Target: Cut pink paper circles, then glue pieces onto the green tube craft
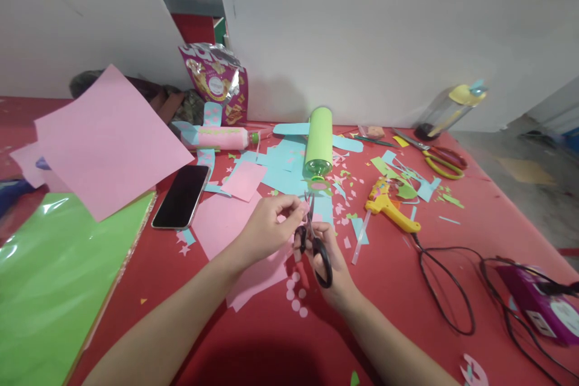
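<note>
Black-handled scissors are in my right hand, with the fingers through the loops and the blades pointing away from me. My left hand is closed in a pinch beside the blades. A small bit of pink paper shows at its fingertips, mostly hidden by them. Beneath my hands lie pink paper sheets, and several small pink paper circles rest just below on the red table. Beyond the scissors, a bottle wrapped in green paper has light blue paper wings, its neck toward me.
To the left are a phone, a pink-wrapped bottle, large pink sheets and a green sheet pack. On the right lie a yellow glue gun with a looping cord, larger scissors, paper scraps and a purple box.
</note>
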{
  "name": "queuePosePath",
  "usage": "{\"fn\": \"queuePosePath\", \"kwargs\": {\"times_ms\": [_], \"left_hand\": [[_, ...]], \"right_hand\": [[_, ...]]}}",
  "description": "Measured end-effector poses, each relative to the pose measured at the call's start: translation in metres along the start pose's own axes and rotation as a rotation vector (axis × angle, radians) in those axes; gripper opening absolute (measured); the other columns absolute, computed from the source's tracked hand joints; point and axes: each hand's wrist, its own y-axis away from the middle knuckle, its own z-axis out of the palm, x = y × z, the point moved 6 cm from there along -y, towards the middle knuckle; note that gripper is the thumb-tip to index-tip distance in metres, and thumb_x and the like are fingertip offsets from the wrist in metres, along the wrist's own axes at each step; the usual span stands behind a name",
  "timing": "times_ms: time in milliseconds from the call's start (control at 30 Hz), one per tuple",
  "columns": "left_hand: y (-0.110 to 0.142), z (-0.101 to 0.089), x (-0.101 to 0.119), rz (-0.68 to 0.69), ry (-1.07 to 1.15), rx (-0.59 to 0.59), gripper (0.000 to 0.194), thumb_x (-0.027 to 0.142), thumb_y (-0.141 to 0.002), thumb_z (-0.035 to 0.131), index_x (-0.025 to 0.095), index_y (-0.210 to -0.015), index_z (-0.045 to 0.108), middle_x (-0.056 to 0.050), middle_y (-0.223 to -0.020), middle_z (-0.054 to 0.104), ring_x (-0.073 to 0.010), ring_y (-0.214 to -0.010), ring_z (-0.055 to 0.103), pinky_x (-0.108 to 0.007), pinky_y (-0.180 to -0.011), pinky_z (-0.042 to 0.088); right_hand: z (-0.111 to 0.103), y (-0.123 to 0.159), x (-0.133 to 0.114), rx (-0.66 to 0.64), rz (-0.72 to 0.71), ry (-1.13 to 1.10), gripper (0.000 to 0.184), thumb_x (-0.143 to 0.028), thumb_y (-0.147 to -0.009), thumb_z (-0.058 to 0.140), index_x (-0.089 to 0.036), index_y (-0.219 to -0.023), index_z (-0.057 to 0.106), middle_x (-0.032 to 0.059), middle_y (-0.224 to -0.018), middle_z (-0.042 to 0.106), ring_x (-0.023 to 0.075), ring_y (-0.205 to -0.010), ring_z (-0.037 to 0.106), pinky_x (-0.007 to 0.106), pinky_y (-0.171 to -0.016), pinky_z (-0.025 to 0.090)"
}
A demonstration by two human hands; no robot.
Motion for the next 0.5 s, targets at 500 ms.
{"fn": "queuePosePath", "kwargs": {"times_ms": [500], "left_hand": [[0.0034,0.0043,0.0025,-0.022,0.022,0.033,0.028,0.028,-0.083,0.041,0.017,-0.058,0.044,0.004,-0.048,0.050,-0.0092,-0.052,0.049,-0.020,-0.053,0.040]], "right_hand": [[-0.0012,-0.0007,0.0013,0.003,-0.032,0.022,0.042,-0.059,-0.069,0.057,-0.028,-0.094,0.047,0.0002,-0.080,0.049,0.0149,-0.068,0.046,0.029,-0.062,0.041]]}}
